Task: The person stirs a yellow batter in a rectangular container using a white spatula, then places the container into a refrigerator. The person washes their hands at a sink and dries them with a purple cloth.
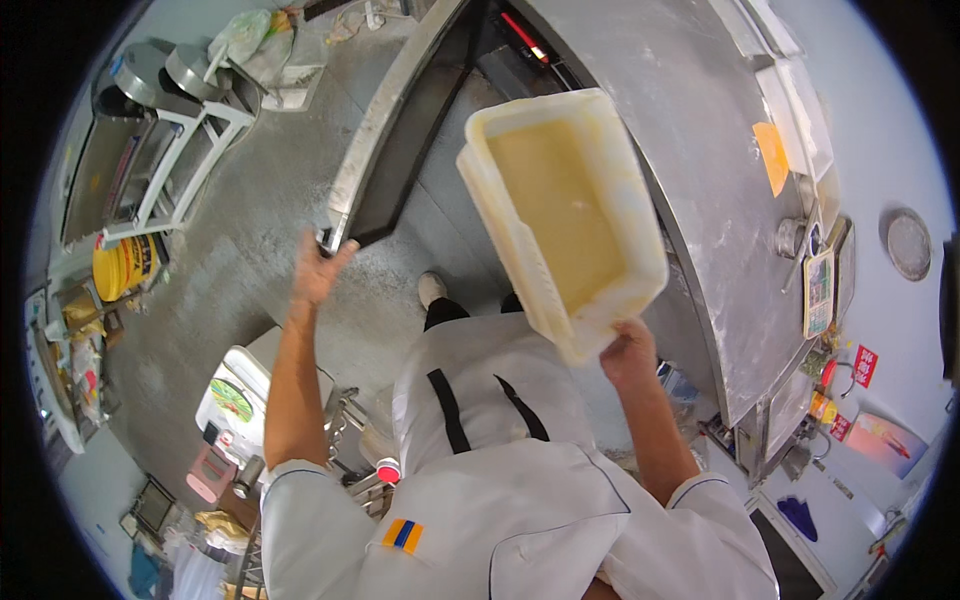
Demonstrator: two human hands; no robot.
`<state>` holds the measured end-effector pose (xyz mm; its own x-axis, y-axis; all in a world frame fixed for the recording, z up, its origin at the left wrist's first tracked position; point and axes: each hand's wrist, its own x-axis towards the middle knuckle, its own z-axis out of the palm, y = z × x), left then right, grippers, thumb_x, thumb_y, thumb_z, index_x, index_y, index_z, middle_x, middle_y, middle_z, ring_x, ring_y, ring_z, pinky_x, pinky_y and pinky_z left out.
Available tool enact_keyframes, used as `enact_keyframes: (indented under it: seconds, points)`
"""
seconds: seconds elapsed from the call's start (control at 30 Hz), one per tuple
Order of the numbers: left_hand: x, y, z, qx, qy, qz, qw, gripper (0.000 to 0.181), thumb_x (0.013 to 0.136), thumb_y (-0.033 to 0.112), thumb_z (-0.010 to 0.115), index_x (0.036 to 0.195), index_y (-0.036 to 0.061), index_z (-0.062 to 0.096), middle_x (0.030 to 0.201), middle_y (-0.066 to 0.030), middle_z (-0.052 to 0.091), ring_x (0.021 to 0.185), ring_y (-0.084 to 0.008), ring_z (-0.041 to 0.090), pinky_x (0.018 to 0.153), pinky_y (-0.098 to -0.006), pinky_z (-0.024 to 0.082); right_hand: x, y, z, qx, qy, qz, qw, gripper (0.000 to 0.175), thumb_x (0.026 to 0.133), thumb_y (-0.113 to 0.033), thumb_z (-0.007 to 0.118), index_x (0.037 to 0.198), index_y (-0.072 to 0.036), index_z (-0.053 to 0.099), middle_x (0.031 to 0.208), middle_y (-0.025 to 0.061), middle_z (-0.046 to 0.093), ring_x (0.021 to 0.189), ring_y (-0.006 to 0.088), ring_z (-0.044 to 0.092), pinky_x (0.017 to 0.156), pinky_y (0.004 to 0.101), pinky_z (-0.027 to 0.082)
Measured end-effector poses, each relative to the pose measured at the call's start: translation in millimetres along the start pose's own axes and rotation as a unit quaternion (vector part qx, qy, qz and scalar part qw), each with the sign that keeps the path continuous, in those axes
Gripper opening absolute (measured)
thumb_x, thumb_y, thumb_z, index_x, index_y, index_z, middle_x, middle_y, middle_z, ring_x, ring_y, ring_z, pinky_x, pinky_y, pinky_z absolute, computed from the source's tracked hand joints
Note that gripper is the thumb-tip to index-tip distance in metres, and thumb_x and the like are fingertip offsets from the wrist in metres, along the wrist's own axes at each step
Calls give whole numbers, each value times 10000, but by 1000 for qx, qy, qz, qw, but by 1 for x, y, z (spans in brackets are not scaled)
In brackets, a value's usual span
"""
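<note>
My right hand (628, 352) grips the near corner of a white plastic tub (645, 270), which is held tilted between me and the worktop. Its inner floor shows a pale yellow layer (559, 202); whether that is residue or a filling, I cannot tell. To the left, my left hand (321, 270) is slightly blurred, thumb and fingers spread around the outer corner of a swung-out metal door (352, 169). It appears to touch that corner. The door belongs to an under-counter cabinet (517, 71) with a dark interior and a lit red strip.
A long steel worktop (675, 112) runs along the right, bearing an orange scraper (771, 159) and a calculator or keypad (817, 292). A white metal stand (161, 187) and a yellow bucket (124, 266) are on the left. Behind my left arm is a white stool (232, 394).
</note>
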<state>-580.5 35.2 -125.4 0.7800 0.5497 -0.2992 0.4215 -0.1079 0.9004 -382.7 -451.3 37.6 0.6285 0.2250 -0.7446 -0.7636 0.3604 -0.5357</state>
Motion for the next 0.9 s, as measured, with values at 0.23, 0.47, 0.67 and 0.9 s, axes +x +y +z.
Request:
enact_keyframes:
  seconds: [0.23,0.47,0.67,0.9]
  points:
    - [52,-21,-72,170,125,-36,977,1003,840,453,824,1464,-161,334,1389,-293,461,1241,-323,524,1053,-401,437,101,78,-2,-23,85,54,995,325,842,-38,536,1164,-28,583,1072,92,673,942,223,676,739,323,555]
    - [55,-2,-71,207,121,-72,968,1011,872,436,779,1542,-100,244,1565,-314,287,1438,-388,345,1178,-449,305,235,77,4,48,155,-41,986,262,877,-48,516,1129,-29,584,992,64,665,792,172,633,601,301,497]
    - [46,11,-46,226,114,-87,963,963,911,391,727,1565,-79,198,1606,-319,216,1511,-392,208,1224,-460,199,367,28,-10,85,194,-92,973,308,847,-23,541,1147,-38,606,1101,78,675,979,209,662,784,347,579]
    - [42,16,-31,207,125,-114,964,1011,894,390,747,1586,-43,152,1635,-289,174,1527,-375,170,1236,-449,151,463,-36,-34,96,220,-149,959,257,960,-177,540,1151,-32,632,1095,103,685,937,233,682,676,350,579]
